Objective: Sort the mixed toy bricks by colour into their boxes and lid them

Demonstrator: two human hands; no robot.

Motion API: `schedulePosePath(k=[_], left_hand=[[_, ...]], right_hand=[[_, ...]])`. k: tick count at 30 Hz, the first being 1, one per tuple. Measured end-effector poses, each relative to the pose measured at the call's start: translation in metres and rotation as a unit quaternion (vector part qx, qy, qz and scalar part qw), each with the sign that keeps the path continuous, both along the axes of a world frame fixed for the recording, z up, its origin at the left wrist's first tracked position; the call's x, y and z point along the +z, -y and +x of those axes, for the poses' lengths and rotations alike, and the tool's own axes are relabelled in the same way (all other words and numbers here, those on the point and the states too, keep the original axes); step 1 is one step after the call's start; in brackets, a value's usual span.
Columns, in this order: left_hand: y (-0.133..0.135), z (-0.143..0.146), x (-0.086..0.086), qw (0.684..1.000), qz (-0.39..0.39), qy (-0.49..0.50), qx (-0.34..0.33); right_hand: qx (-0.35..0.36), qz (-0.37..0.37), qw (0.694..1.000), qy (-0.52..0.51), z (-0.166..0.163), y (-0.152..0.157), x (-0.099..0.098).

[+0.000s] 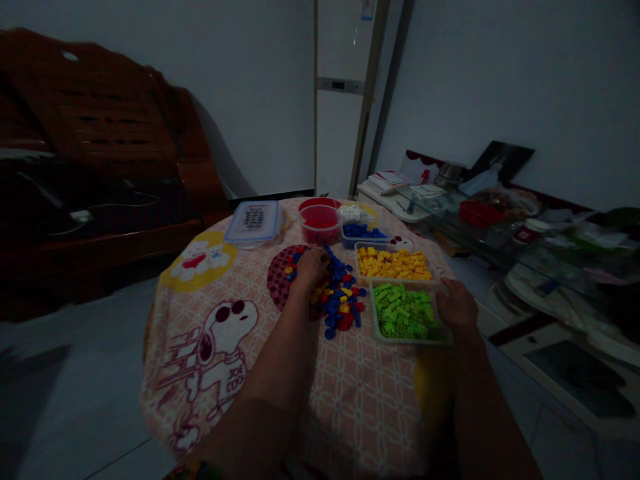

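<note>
My left hand (pixel 312 267) reaches over a loose pile of blue, red and yellow toy building pieces (pixel 345 297), its fingers curled down among them. What lies between those fingers is hidden. At the right side, my right hand (pixel 457 303) grips the rim of a clear plastic container (pixel 411 341) filled with green building blocks (pixel 404 312). Just behind stands another container, holding yellow blocks (pixel 393 263). Part of the pile rests on a dark red round patch (pixel 277 283) of the cloth.
Behind the pile stand a round tub with red pieces (pixel 320 227), a container of blue pieces (pixel 364 231) and some white pieces (pixel 356 213). A blue-edged lid (pixel 254 222) lies back left on the patterned tablecloth (pixel 350 393). A cluttered glass table (pixel 440 213) stands to the right.
</note>
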State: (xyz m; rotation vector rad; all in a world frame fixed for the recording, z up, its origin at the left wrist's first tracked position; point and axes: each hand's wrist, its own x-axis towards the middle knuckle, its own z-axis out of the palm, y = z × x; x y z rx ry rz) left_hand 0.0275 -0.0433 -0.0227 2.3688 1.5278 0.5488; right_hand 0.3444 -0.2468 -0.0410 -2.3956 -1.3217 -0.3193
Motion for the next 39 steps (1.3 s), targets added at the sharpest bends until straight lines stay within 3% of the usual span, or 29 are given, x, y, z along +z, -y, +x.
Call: schedulePosePath(k=[6, 14, 27, 34, 39], left_hand=[[0.001, -0.001, 0.001, 1.0, -0.011, 0.003, -0.012], [0.002, -0.001, 0.004, 0.996, -0.006, -0.021, -0.081], [0.005, 0.002, 0.005, 0.999, -0.028, 0.016, -0.043], [-0.001, -0.005, 0.01, 0.993, -0.004, 0.119, -0.006], [0.006, 0.007, 0.02, 0.976, -0.014, 0.215, -0.032]], right_hand=[[-0.005, -0.007, 1.0, 0.001, 0.0, 0.0, 0.0], [-0.008, 0.001, 1.0, -0.005, 0.0, -0.001, 0.001], [0.002, 0.0, 1.0, -0.007, 0.0, 0.0, 0.0], [0.007, 0.002, 1.0, 0.002, 0.002, -0.001, -0.001], [0.005, 0.001, 1.0, 0.003, 0.002, 0.0, -0.002]])
